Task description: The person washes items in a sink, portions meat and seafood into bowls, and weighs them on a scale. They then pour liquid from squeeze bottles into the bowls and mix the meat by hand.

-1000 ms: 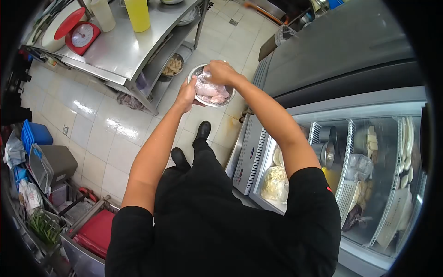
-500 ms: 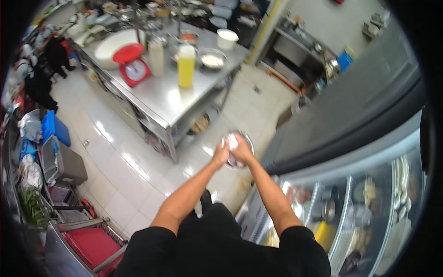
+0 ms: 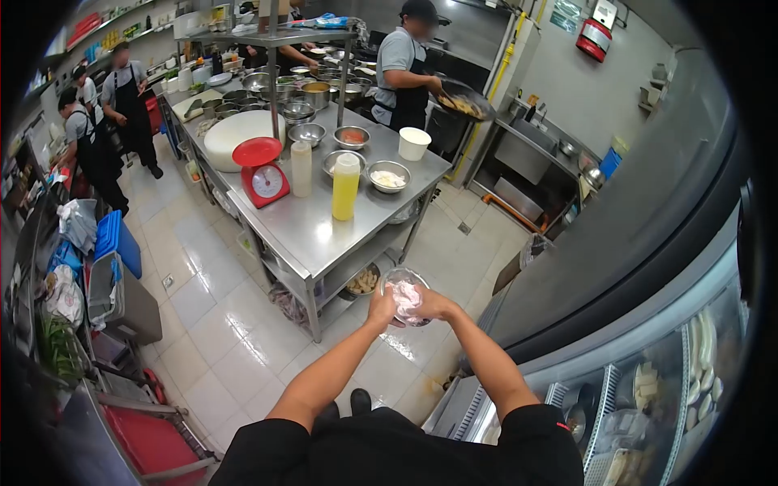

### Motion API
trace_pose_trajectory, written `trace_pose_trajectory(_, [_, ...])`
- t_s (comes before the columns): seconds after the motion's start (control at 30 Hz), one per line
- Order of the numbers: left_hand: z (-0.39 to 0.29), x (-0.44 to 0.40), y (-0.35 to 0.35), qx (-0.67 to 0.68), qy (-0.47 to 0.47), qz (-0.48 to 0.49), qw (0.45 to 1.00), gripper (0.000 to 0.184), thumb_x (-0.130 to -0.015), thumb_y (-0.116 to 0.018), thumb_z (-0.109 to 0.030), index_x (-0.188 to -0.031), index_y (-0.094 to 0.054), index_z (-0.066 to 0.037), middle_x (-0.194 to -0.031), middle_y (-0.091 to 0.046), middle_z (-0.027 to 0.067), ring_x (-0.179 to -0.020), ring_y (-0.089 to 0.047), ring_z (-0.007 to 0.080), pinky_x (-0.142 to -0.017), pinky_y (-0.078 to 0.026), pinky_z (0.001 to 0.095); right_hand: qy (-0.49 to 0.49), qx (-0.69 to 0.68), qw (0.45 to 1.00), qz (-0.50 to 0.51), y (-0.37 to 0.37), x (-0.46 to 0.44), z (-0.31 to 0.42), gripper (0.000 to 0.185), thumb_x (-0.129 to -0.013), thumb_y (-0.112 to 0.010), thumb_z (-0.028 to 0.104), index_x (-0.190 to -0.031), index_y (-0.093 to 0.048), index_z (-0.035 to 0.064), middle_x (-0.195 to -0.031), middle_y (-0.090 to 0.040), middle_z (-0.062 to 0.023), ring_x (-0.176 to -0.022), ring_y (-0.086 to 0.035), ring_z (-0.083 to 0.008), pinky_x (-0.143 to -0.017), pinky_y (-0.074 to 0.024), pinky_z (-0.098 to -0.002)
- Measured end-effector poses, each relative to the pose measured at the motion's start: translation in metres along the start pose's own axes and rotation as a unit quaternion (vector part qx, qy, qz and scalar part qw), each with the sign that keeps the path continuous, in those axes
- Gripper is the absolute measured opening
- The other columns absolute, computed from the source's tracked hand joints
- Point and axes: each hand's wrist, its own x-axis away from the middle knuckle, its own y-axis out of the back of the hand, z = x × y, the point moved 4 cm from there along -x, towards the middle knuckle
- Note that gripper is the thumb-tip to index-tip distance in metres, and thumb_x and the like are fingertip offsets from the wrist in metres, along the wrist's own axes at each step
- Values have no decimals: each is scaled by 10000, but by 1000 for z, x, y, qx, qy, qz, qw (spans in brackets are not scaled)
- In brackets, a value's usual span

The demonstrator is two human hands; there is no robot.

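Observation:
In front of my body, over the floor, I hold a round metal bowl (image 3: 395,276) at its sides. A pinkish-white mass (image 3: 405,298) lies in it, with what looks like clear plastic film around it; its kind I cannot make out. My left hand (image 3: 382,309) grips the left side, with the fingertips partly hidden. On the right rim is my right hand (image 3: 434,304), its fingers reaching over the edge beside the contents. To my right stands the open fridge (image 3: 600,405) with stocked shelves.
A steel table (image 3: 300,243) ahead carries a red scale (image 3: 264,180), a bottle of yellow liquid (image 3: 346,188) and several bowls. One person (image 3: 399,77) holds a pan (image 3: 463,101) behind it; others work at left. Grey bin (image 3: 130,304) and red-seated chair (image 3: 150,437) stand left.
My view has tilted up and steadied, so more of the kitchen and the people show. The bowl and both hands appear lower in view, and the bowl's contents show more clearly.

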Motion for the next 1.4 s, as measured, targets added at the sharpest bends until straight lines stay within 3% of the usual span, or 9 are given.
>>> trace_pose_trajectory(0.23, [22, -15, 2, -73, -161, 2, 984, 557, -970, -355, -364, -1461, -176, -171, -1254, -474, 241, -942, -611, 410, -496, -587, 486, 37, -528, 834, -154, -50, -34, -38, 831, -717, -660, -94, -1425, -263, 84, -1243, -532, -120, -1131, -533, -256, -897, -490, -360])
trace_pose_trajectory(0.37, [8, 5, 7, 4, -27, 55, 998, 546, -974, -352, -408, -1447, -180, -197, -1252, -472, 201, -957, -610, 373, -537, -588, 496, 76, -462, 856, -218, -44, -44, -31, 737, -687, -668, -95, -1356, -398, 59, -1221, -565, -125, -1116, -555, -272, -880, -495, -351])
trace_pose_trajectory(0.43, [4, 5, 13, 15, -24, 53, 998, 527, -974, -365, -414, -1433, -214, -202, -1246, -473, 179, -960, -608, 349, -547, -592, 489, -2, -91, 919, -384, -26, -26, -20, 572, -678, -654, -80, -1227, -538, 30, -1176, -597, -149, -1085, -580, -286, -862, -491, -348])
trace_pose_trajectory(0.5, [19, -10, 24, 34, -23, 64, 997, 479, -976, -336, -403, -1408, -245, -216, -1232, -493, 169, -912, -628, 366, -524, -584, 496, 23, -74, 923, -377, -25, -37, -26, 524, -669, -652, -61, -1180, -568, 21, -1148, -605, -159, -1066, -585, -301, -865, -484, -354])
trace_pose_trajectory(0.67, [-9, 15, 49, 61, -33, 31, 997, 450, -988, -354, -374, -1388, -303, -175, -1242, -491, 131, -1030, -570, 289, -620, -589, 450, 187, 111, 862, -458, -58, -18, 39, 470, -628, -666, 4, -1095, -616, -2, -1121, -583, -186, -981, -585, -347, -894, -459, -354])
trace_pose_trajectory(0.83, [-31, 52, 99, 58, -38, 20, 997, 432, -995, -353, -362, -1315, -395, -74, -1163, -558, 123, -1001, -599, 271, -761, -551, 478, 229, -108, 924, -287, -91, -8, 72, 563, -595, -751, 114, -1125, -599, 0, -1177, -538, -205, -1127, -503, -350, -961, -418, -391])
trace_pose_trajectory(1.0, [-2, 33, 145, -1, -49, 181, 982, 422, -999, -352, -302, -1323, -408, -37, -1280, -504, 140, -1114, -538, 267, -878, -509, 439, 232, 129, 927, -266, -107, -5, 99, 761, -588, -803, 283, -1238, -515, 13, -1204, -543, -212, -1145, -498, -358, -1003, -379, -407])
trace_pose_trajectory(1.07, [-8, 56, 155, -36, 95, 200, 975, 449, -989, -295, -418, -1312, -386, -119, -1213, -534, 160, -985, -609, 381, -591, -567, 575, 229, 49, 944, -230, -118, 3, 119, 711, -601, -794, 259, -1211, -520, 18, -1167, -576, -181, -1118, -529, -298, -973, -404, -373])
trace_pose_trajectory(1.4, [-7, 121, 191, -36, 124, 248, 960, 492, -959, -289, -495, -1304, -445, -181, -1193, -584, 115, -1017, -607, 325, -654, -550, 561, 125, -93, 988, -10, -175, 5, 164, 490, -633, -741, 114, -1102, -603, 78, -1017, -638, -60, -956, -577, -170, -884, -447, -312])
